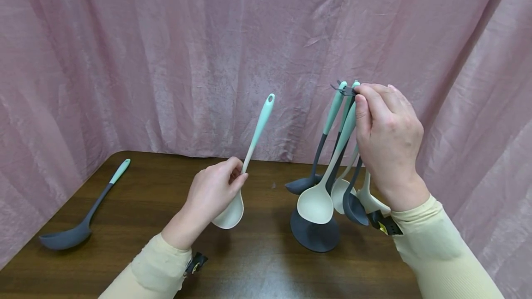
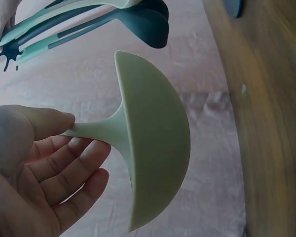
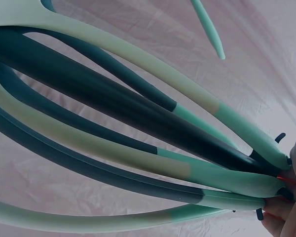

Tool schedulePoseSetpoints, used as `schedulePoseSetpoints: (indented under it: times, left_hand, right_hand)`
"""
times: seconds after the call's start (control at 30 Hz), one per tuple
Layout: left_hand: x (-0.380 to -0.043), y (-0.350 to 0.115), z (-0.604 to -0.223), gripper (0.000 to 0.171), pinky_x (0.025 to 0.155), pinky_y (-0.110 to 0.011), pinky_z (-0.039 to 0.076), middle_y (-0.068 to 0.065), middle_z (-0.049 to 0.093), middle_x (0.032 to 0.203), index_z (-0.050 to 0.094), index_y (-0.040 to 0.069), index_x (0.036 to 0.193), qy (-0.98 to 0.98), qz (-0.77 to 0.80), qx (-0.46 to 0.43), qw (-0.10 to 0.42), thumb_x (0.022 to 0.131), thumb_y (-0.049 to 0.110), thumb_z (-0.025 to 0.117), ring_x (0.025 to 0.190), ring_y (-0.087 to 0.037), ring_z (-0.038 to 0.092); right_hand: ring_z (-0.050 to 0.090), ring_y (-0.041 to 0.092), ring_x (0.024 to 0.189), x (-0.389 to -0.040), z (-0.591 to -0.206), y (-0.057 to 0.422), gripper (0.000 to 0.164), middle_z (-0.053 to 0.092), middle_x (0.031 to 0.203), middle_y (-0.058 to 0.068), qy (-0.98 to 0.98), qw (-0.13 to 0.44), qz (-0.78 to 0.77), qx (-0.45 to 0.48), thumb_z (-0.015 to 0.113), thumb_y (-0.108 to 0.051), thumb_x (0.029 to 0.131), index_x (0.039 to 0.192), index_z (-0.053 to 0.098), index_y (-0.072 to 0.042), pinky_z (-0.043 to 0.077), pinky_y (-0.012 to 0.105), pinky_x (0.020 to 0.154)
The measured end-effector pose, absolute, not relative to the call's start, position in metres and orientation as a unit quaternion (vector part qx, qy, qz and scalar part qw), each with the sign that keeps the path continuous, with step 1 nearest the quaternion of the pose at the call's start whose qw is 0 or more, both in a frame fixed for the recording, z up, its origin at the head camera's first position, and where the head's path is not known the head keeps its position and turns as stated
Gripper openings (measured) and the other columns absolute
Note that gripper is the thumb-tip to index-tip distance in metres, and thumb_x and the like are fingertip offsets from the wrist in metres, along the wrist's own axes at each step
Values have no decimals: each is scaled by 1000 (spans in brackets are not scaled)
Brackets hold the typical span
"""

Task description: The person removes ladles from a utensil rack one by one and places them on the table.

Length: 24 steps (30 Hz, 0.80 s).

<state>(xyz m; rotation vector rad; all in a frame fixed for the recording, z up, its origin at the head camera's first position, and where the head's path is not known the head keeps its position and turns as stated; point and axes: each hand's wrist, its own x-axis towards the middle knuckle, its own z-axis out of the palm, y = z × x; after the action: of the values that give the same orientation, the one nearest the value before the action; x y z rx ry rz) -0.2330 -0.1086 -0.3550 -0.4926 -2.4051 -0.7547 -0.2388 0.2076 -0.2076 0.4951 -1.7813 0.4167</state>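
My left hand (image 1: 214, 188) pinches a cream ladle (image 1: 228, 213) low on its stem, just above the bowl. Its mint handle (image 1: 261, 126) points up, and the left wrist view shows the bowl (image 2: 158, 143) side-on, in the air. My right hand (image 1: 390, 137) grips the top of a dark utensil stand (image 1: 316, 236), thumb and fingers at its hooks (image 1: 344, 90). Several mint-handled utensils hang around the pole (image 3: 113, 101), among them a cream ladle (image 1: 317, 204) in front and a dark grey ladle (image 1: 300, 185) on the left. My right hand hides some of the hooks.
Another dark grey ladle (image 1: 68, 238) with a mint handle lies at the left of the brown wooden table (image 1: 166, 197). Pink curtains (image 1: 166, 59) hang behind the table and along its sides.
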Motion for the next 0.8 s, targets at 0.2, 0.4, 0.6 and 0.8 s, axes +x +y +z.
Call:
schedulePoseSetpoints:
  times: [0.2,0.4,0.6,0.8]
  left_hand:
    - [-234,-119,-356,15,58,-38,51,9,74,84,72,16,97,-903,-274,-174,281,96,14,87,69,-12,67]
    - [-235,-126,-358,14,57,-38,50,8,72,82,73,15,98,-909,-264,-169,274,96,13,86,66,-11,64]
    - [-234,-131,-359,14,58,-39,50,9,71,81,72,16,97,-911,-256,-170,276,96,13,86,66,-12,62]
    - [-235,-141,-361,14,57,-39,49,9,70,79,73,15,97,-916,-247,-161,273,97,12,86,64,-11,61]
  right_hand:
    - [72,38,117,-239,-207,208,35,79,123,11,-766,581,174,213,54,-26,117,126,80,-5,42,39,122]
    - [71,37,118,-238,-208,209,36,78,125,11,-768,579,172,212,53,-27,118,127,80,-5,42,39,122]
    - [71,37,119,-238,-209,209,37,78,125,11,-768,580,171,211,52,-28,118,127,80,-5,42,39,122]
    - [71,37,119,-239,-208,209,35,79,124,11,-765,584,174,209,54,-27,117,126,81,-6,43,39,121]
